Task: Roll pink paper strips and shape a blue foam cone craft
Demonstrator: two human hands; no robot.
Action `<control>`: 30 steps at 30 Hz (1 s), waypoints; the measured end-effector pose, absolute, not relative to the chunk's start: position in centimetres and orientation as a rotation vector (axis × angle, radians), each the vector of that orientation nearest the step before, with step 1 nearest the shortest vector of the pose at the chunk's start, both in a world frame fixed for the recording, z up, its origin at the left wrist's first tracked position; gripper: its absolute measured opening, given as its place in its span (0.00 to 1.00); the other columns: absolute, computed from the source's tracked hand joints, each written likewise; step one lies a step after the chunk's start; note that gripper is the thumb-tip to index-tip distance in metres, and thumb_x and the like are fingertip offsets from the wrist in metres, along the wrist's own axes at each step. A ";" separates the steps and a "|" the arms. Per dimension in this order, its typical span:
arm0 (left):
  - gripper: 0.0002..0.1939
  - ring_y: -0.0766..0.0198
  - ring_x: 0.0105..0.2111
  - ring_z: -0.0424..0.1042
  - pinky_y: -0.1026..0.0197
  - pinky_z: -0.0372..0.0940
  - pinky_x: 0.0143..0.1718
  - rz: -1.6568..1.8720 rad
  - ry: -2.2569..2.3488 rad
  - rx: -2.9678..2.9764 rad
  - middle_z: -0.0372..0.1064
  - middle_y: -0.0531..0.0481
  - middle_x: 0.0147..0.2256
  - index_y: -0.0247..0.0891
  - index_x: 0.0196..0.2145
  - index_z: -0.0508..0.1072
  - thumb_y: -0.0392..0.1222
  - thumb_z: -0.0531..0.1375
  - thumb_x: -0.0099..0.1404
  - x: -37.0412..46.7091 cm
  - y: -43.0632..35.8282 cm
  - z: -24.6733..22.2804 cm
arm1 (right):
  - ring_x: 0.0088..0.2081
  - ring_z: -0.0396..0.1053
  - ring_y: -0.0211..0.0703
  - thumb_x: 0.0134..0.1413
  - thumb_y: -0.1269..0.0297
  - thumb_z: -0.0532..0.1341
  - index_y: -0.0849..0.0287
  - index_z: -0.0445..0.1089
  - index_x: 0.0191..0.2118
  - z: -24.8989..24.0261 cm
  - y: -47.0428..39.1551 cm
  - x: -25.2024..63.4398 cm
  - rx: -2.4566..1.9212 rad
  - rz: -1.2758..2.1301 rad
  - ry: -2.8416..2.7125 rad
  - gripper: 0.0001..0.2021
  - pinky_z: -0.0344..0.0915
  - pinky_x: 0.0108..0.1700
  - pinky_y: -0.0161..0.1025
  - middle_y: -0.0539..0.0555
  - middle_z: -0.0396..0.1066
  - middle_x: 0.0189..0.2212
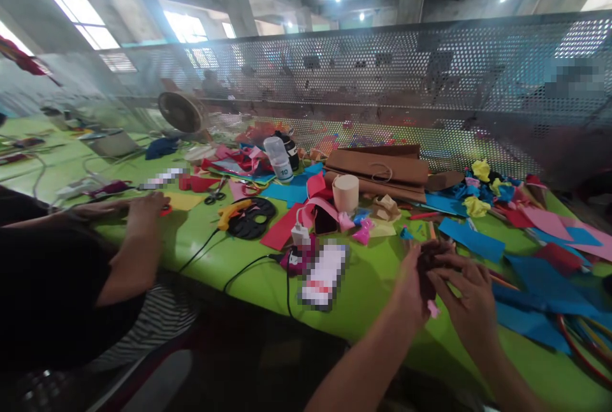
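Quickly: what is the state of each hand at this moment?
Left hand: closed on the dark brown piece, gripping it from the left.
Right hand: fingers curled on the same dark brown piece, holding it from the right.

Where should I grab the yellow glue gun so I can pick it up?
Grab the yellow glue gun by its thick yellow body, reaching down from above. It lies flat on the green table beside the black mask-shaped cutout, so the top is free. Its black cord trails toward the table's near edge; better stay off that end and off the tip, which might be hot.
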State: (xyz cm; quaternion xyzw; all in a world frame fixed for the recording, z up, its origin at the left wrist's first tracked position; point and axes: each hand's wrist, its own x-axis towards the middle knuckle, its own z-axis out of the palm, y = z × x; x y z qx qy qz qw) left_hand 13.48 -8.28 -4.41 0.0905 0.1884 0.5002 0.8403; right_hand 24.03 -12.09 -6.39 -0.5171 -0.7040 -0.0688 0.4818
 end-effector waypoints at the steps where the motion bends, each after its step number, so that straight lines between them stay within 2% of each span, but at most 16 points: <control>1: 0.15 0.57 0.47 0.79 0.61 0.72 0.49 1.075 0.375 0.167 0.81 0.42 0.43 0.35 0.39 0.80 0.49 0.61 0.69 13.7 -8.4 -4.5 | 0.49 0.73 0.56 0.66 0.56 0.64 0.50 0.79 0.40 -6.3 -12.0 23.6 -1.265 -0.180 -1.705 0.07 0.59 0.52 0.55 0.55 0.77 0.46; 5: 0.15 0.54 0.49 0.78 0.56 0.69 0.57 1.048 0.317 0.058 0.79 0.42 0.42 0.36 0.35 0.79 0.51 0.60 0.67 14.8 -7.8 -4.6 | 0.52 0.72 0.56 0.67 0.58 0.62 0.52 0.79 0.44 -6.2 -11.0 21.7 -1.282 -0.133 -1.562 0.08 0.59 0.56 0.57 0.56 0.78 0.48; 7: 0.14 0.54 0.50 0.78 0.56 0.68 0.58 1.063 0.364 0.027 0.79 0.42 0.41 0.36 0.33 0.78 0.47 0.57 0.68 15.1 -6.9 -4.5 | 0.54 0.71 0.56 0.68 0.58 0.60 0.53 0.78 0.45 -6.2 -10.1 20.9 -1.292 -0.058 -1.438 0.10 0.59 0.58 0.58 0.56 0.79 0.48; 10: 0.16 0.55 0.54 0.76 0.56 0.68 0.59 1.170 0.407 0.036 0.79 0.43 0.47 0.38 0.38 0.79 0.44 0.53 0.71 15.4 -5.8 -4.7 | 0.56 0.70 0.56 0.68 0.56 0.59 0.54 0.77 0.48 -6.0 -8.4 20.6 -1.271 0.114 -1.321 0.12 0.61 0.59 0.58 0.57 0.78 0.51; 13: 0.15 0.55 0.56 0.75 0.57 0.70 0.56 1.151 0.455 0.105 0.78 0.43 0.50 0.39 0.44 0.80 0.46 0.55 0.72 15.6 -6.7 -5.3 | 0.55 0.70 0.55 0.68 0.54 0.58 0.52 0.77 0.50 -5.2 -6.8 20.6 -1.287 0.169 -1.306 0.14 0.61 0.59 0.57 0.57 0.78 0.51; 15: 0.18 0.54 0.55 0.76 0.60 0.72 0.51 1.094 0.505 0.107 0.79 0.43 0.50 0.39 0.46 0.81 0.52 0.58 0.70 15.7 -8.2 -5.4 | 0.56 0.69 0.54 0.69 0.53 0.58 0.51 0.76 0.51 -4.5 -6.0 20.6 -1.309 0.124 -1.336 0.15 0.59 0.60 0.57 0.56 0.77 0.53; 18: 0.22 0.56 0.50 0.78 0.65 0.74 0.43 1.036 0.536 0.018 0.80 0.43 0.47 0.37 0.44 0.82 0.58 0.60 0.69 15.6 -10.0 -5.0 | 0.60 0.67 0.54 0.69 0.52 0.57 0.51 0.75 0.54 -3.6 -5.4 20.3 -1.312 0.053 -1.402 0.16 0.57 0.62 0.57 0.57 0.75 0.57; 23: 0.20 0.58 0.45 0.80 0.65 0.73 0.42 1.053 0.409 -0.032 0.80 0.44 0.46 0.37 0.44 0.82 0.56 0.59 0.71 14.7 -9.7 -4.0 | 0.60 0.67 0.55 0.71 0.53 0.56 0.52 0.74 0.56 -2.1 -4.8 20.0 -1.304 -0.075 -1.460 0.17 0.58 0.63 0.57 0.59 0.74 0.57; 26: 0.18 0.63 0.38 0.79 0.66 0.72 0.38 1.048 0.345 -0.082 0.80 0.44 0.43 0.37 0.42 0.82 0.53 0.59 0.72 14.3 -9.4 -4.2 | 0.60 0.67 0.55 0.71 0.54 0.56 0.51 0.74 0.56 -0.9 -3.9 20.4 -1.280 -0.106 -1.456 0.16 0.57 0.64 0.58 0.58 0.75 0.56; 28: 0.16 0.65 0.34 0.79 0.68 0.71 0.34 1.040 0.367 -0.106 0.80 0.45 0.41 0.38 0.40 0.82 0.51 0.59 0.72 14.0 -9.4 -4.4 | 0.60 0.67 0.55 0.71 0.53 0.55 0.51 0.74 0.56 -0.8 -3.7 20.4 -1.257 0.020 -1.457 0.17 0.59 0.63 0.58 0.58 0.75 0.56; 30: 0.17 0.62 0.38 0.80 0.66 0.72 0.37 1.076 0.420 -0.047 0.81 0.43 0.43 0.38 0.41 0.82 0.51 0.57 0.73 13.5 -9.5 -4.5 | 0.60 0.68 0.55 0.72 0.51 0.53 0.48 0.74 0.58 -1.4 -4.6 19.8 -1.233 0.230 -1.479 0.19 0.62 0.63 0.59 0.57 0.73 0.59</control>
